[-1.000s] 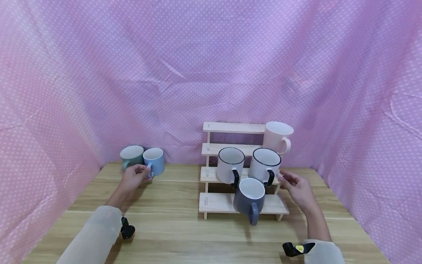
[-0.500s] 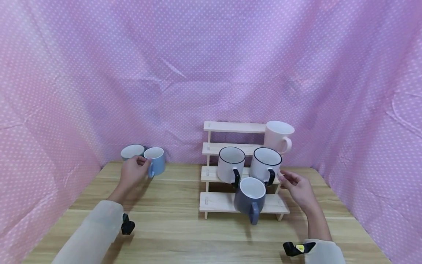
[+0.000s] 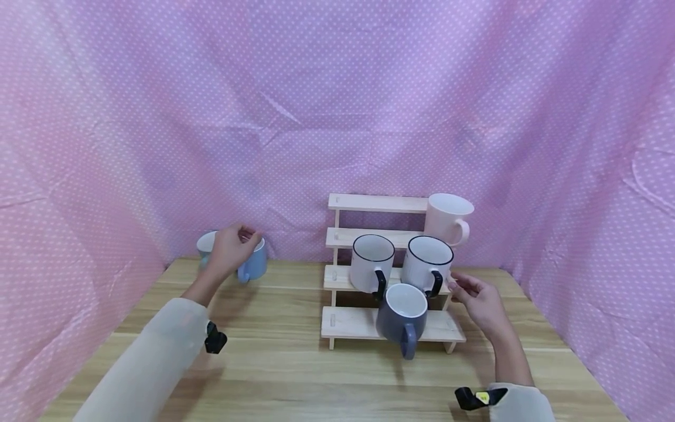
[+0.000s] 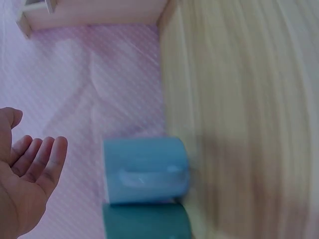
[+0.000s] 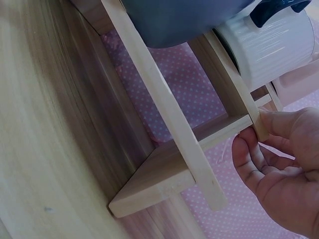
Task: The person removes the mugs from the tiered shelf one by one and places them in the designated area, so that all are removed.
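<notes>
My left hand (image 3: 232, 249) is raised above the light blue mug (image 3: 256, 265), fingers apart from it and holding nothing. In the left wrist view the thumb and fingers are spread, with the blue mug beside the dark green mug (image 4: 147, 222). From the head view, the left hand hides part of both mugs. My right hand (image 3: 481, 302) pinches the right end of a step of the wooden tiered stand (image 3: 348, 323), as the right wrist view shows. Two white mugs with black rims, the left mug (image 3: 364, 275) and the right mug (image 3: 419, 272), stand just left of that hand.
A dark grey mug (image 3: 394, 325) sits on the lowest step, its handle jutting past the front. Up at the right rear stands a pale pink mug (image 3: 442, 224). Polka-dot pink cloth (image 3: 295, 146) surrounds the wooden table (image 3: 295, 375) at back and sides.
My left hand has left the blue mug's handle and risen up and to the right over it. The mug's handle has swung slightly. The right hand stays on the stand.
</notes>
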A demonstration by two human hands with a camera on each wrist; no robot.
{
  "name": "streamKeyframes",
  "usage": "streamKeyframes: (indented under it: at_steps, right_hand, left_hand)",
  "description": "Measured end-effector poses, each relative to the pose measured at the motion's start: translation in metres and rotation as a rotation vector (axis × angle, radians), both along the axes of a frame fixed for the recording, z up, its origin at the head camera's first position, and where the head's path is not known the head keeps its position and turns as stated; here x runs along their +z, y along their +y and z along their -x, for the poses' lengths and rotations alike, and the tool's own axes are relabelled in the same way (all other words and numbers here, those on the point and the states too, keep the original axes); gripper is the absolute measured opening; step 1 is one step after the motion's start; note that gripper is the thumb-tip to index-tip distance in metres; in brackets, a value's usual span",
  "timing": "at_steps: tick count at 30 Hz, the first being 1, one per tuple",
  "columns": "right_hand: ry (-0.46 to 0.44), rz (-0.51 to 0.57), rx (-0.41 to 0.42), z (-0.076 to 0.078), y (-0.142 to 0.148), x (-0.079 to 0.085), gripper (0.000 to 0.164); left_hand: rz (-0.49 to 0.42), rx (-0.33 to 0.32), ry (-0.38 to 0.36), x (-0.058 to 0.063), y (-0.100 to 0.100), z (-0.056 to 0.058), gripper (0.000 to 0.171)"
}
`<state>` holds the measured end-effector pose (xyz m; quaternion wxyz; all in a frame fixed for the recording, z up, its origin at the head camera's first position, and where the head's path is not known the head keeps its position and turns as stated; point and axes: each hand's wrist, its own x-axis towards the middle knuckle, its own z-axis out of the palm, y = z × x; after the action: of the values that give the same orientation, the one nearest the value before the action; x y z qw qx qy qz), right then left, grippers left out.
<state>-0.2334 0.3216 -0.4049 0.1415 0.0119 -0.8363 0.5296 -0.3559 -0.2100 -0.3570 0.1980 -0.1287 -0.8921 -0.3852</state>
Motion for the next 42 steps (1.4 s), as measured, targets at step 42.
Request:
streamKeyframes:
  at_steps: [42]
  right_hand:
    - [-0.011,0.027,0.009,0.000,0.000,-0.001,0.045]
  left_hand:
    - [-0.015,-0.301,0.057,0.073,0.165,-0.005,0.032]
